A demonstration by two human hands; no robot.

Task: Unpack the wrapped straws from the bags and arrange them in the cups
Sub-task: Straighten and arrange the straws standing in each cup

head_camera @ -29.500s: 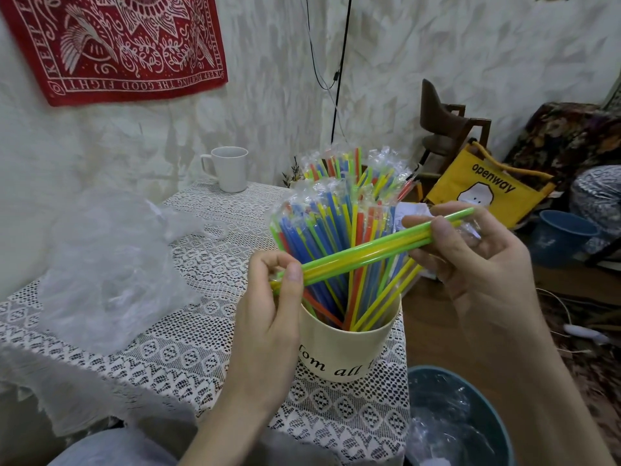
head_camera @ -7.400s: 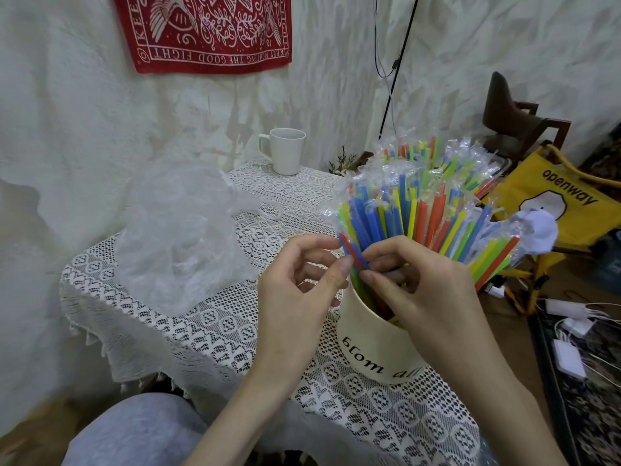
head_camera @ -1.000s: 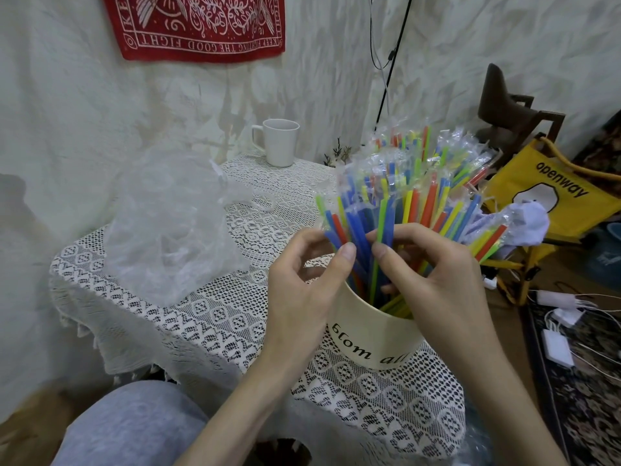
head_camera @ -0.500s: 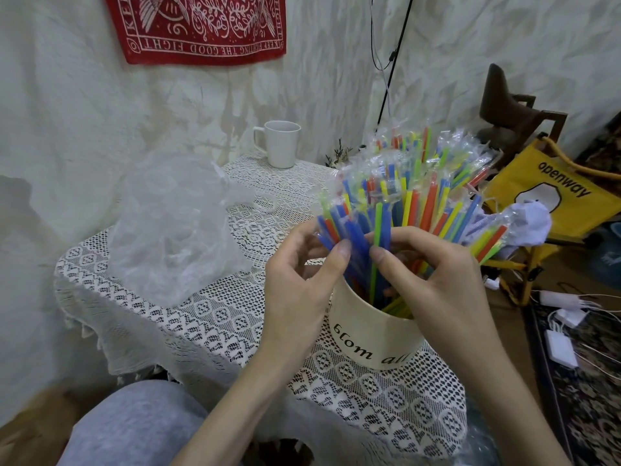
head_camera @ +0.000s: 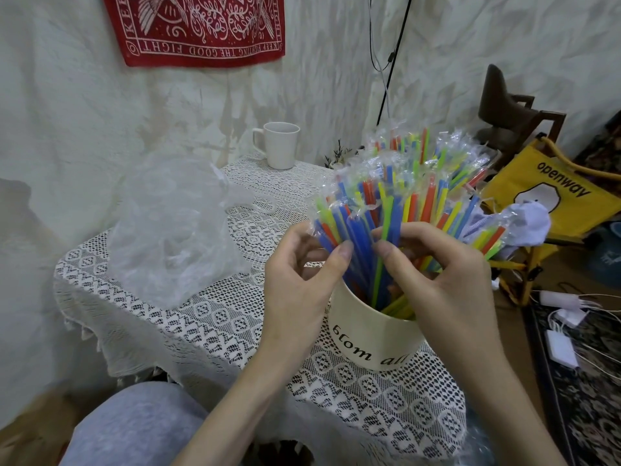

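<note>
A cream cup (head_camera: 373,341) with black lettering stands on the lace-covered table (head_camera: 208,317), crammed with wrapped straws (head_camera: 403,196) in blue, green, yellow and red, fanned out above the rim. My left hand (head_camera: 302,284) pinches wrapped blue straws on the bundle's left side. My right hand (head_camera: 437,267) pinches straws beside a green one, just above the cup's mouth. A second, white mug (head_camera: 280,144) stands at the table's far edge and looks empty. A crumpled clear plastic bag (head_camera: 174,227) lies on the table to the left.
The table sits in a corner of white walls, with a red cloth (head_camera: 198,28) hanging above. A yellow bag (head_camera: 554,196) and wooden chair (head_camera: 510,109) stand to the right. Chargers and cables (head_camera: 564,331) lie on the floor. My knee (head_camera: 134,428) is under the table's near edge.
Over the last second both hands have risen slightly along the straws, fingertips working into the bundle. The cup, mug and bag have stayed in place.
</note>
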